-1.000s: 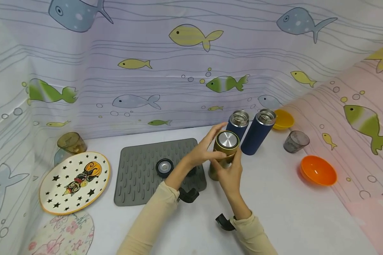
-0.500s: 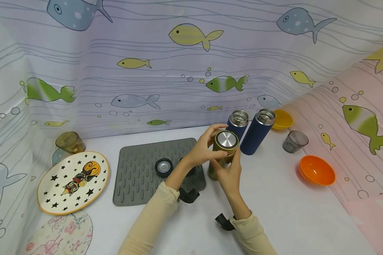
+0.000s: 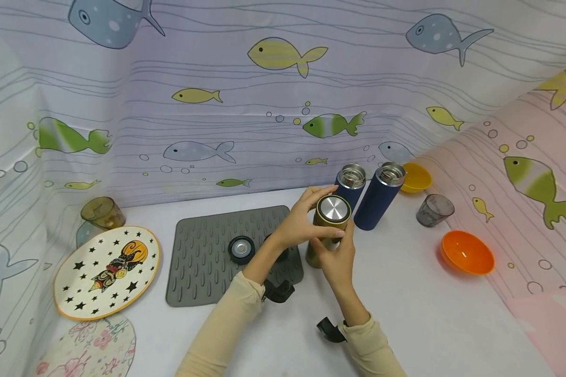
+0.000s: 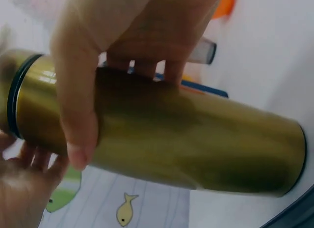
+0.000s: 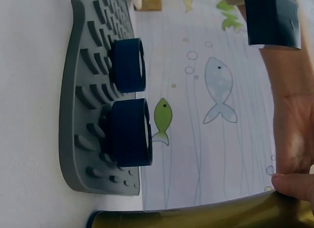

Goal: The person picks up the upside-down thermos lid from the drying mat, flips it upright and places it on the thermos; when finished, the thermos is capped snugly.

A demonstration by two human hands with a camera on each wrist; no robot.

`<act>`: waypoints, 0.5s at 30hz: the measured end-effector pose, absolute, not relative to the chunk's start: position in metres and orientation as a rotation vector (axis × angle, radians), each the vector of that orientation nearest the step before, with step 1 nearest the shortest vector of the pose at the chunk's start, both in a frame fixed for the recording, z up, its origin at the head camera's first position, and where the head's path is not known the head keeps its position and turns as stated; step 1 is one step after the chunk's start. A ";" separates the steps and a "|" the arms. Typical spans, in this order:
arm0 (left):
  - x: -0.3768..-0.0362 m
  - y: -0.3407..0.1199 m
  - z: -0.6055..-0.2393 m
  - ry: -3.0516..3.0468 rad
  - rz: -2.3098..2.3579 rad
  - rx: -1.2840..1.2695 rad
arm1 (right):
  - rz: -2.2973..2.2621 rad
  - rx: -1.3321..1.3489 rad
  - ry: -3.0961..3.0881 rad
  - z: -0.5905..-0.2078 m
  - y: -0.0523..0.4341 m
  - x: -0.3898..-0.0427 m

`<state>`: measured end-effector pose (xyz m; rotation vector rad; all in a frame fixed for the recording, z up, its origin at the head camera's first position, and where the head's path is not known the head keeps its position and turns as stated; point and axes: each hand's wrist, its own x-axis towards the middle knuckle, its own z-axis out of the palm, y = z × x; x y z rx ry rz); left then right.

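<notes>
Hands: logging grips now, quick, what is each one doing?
Left hand: grips the lid of the gold flask.
Right hand: grips the gold flask's body.

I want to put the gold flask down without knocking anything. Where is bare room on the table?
Bare table lies in front of the orange bowl, to the right of the gold flask. The left half of the grey mat is also free. It is crowded behind the flask, by the two blue flasks, and around the caps.
</notes>
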<state>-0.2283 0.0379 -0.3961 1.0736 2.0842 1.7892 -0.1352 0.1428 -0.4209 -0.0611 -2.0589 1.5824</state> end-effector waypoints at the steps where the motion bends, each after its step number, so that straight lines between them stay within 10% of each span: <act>1: -0.228 0.038 -0.397 2.040 1.817 1.083 | 1.584 -0.064 -2.057 -0.421 0.143 -0.135; 15: -0.225 0.043 -0.393 2.202 1.770 1.034 | 1.623 -0.081 -2.072 -0.421 0.143 -0.136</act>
